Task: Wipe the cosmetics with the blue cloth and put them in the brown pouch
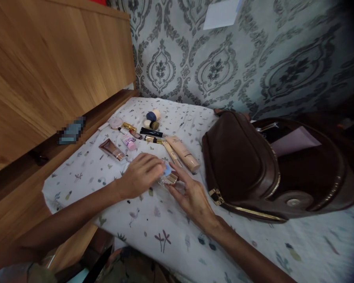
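My left hand (143,173) is curled over a small light-blue item (167,169), its fingertips against it. My right hand (191,193) holds a small clear-and-gold container (171,179) between thumb and fingers, just beside the blue item. Right behind my hands lie a large beige tube (183,152) and a slim beige tube (171,153). A brown tube (112,150) rests to the left, near a pink-and-white tube (129,141). Farther back are a black tube (151,132), a gold-capped tube (153,139) and a gold tube (129,127).
An open brown leather bag (238,157) stands at the right, a pink item (296,141) sticking out. Round sponge-like pieces (153,115) sit toward the back of the patterned cloth (141,236). A wooden cabinet (61,59) borders the left, patterned wallpaper behind.
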Tool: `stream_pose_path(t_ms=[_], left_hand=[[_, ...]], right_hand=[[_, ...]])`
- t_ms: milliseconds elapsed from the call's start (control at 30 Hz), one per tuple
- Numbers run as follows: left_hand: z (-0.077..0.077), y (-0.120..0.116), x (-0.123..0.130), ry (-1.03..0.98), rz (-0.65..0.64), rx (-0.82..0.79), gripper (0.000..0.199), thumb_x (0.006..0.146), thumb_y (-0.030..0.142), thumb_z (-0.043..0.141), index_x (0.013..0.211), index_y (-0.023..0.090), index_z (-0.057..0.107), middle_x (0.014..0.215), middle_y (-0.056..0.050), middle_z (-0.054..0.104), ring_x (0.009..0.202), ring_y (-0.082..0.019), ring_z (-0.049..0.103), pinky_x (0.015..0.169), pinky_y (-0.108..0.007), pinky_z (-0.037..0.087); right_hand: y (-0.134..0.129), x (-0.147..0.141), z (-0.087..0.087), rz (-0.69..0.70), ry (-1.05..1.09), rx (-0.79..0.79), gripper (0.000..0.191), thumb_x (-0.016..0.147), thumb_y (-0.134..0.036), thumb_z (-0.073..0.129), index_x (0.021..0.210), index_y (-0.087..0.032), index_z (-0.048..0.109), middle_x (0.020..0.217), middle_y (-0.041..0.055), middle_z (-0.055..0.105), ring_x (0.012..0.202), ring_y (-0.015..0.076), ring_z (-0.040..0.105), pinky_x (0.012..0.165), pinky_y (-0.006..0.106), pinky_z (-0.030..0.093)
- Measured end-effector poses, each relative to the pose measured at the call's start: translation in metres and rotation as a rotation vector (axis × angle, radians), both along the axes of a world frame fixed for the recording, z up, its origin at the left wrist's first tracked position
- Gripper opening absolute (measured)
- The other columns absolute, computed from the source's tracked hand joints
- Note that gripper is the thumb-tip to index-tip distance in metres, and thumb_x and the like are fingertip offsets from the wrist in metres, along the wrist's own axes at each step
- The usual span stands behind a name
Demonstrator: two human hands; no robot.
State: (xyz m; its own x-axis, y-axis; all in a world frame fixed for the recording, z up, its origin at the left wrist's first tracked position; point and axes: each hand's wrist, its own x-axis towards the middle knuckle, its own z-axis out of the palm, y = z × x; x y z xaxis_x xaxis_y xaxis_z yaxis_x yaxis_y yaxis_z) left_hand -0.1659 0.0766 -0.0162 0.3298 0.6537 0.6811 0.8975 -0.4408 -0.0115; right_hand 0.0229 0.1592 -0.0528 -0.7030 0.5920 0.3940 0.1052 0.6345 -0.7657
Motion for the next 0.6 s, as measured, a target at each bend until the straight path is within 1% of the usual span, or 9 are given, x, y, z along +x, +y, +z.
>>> stream_pose_path(t_ms=[67,167,233,300,433,533,600], left_hand=[[-0.005,-0.003,-0.009,-0.221,0.065,-0.08,0.013,0.101,0.02,0.044,0.105,0.017,0.056,0.099,-0.008,0.07,0.091,-0.019,0.064,0.081,-0.032,0.049],[-0.012,-0.009,-0.017,-0.58,0.166,-0.312,0.017,0.102,0.029,0.042,0.101,0.018,0.055,0.08,-0.001,0.063,0.07,-0.014,0.059,0.067,-0.026,0.046],[-0.018,-0.012,-0.017,-0.702,0.184,-0.448,0.018,0.101,0.032,0.041,0.097,0.019,0.053,0.073,0.002,0.057,0.064,-0.012,0.054,0.063,-0.025,0.043],[-0.024,-0.014,-0.016,-0.694,0.174,-0.508,0.018,0.1,0.032,0.04,0.095,0.02,0.052,0.074,0.003,0.056,0.066,-0.013,0.053,0.064,-0.026,0.042],[-0.031,-0.014,-0.012,-0.57,0.204,-0.498,0.016,0.098,0.028,0.038,0.086,0.022,0.048,0.077,0.001,0.055,0.07,-0.015,0.052,0.068,-0.028,0.04],[-0.03,-0.012,-0.012,-0.556,0.208,-0.515,0.016,0.098,0.03,0.038,0.087,0.022,0.047,0.079,0.0,0.056,0.073,-0.016,0.053,0.07,-0.029,0.041],[-0.027,-0.012,-0.013,-0.619,0.165,-0.569,0.018,0.099,0.034,0.038,0.093,0.021,0.049,0.08,0.001,0.057,0.073,-0.015,0.053,0.071,-0.028,0.041]], right_hand=[[0.0,-0.001,0.0,0.007,0.036,0.002,0.045,0.089,-0.022,0.063,0.133,-0.022,0.062,0.121,0.0088,0.073,0.093,0.023,0.073,0.087,0.04,0.062],[-0.001,-0.001,0.0,0.004,0.06,-0.047,0.04,0.088,-0.023,0.064,0.128,-0.021,0.066,0.114,0.0074,0.074,0.074,0.0179,0.071,0.073,0.034,0.063],[-0.003,-0.001,-0.002,-0.004,0.061,-0.11,0.04,0.088,-0.022,0.064,0.128,-0.021,0.066,0.113,0.0073,0.074,0.07,0.0163,0.069,0.066,0.031,0.062],[-0.005,-0.001,-0.006,-0.008,0.063,-0.189,0.04,0.088,-0.023,0.064,0.128,-0.021,0.067,0.114,0.0075,0.074,0.071,0.016,0.069,0.065,0.03,0.062],[-0.006,0.0,-0.012,-0.022,0.133,-0.37,0.04,0.086,-0.03,0.069,0.125,-0.022,0.068,0.118,0.0078,0.072,0.077,0.0173,0.069,0.062,0.028,0.061],[-0.005,0.0,-0.013,-0.009,0.212,-0.48,0.04,0.084,-0.036,0.074,0.121,-0.022,0.068,0.114,0.0073,0.073,0.085,0.0195,0.069,0.062,0.028,0.059],[-0.003,0.001,-0.011,0.004,0.238,-0.547,0.042,0.082,-0.041,0.076,0.119,-0.023,0.067,0.11,0.007,0.072,0.08,0.0185,0.068,0.06,0.028,0.059]])
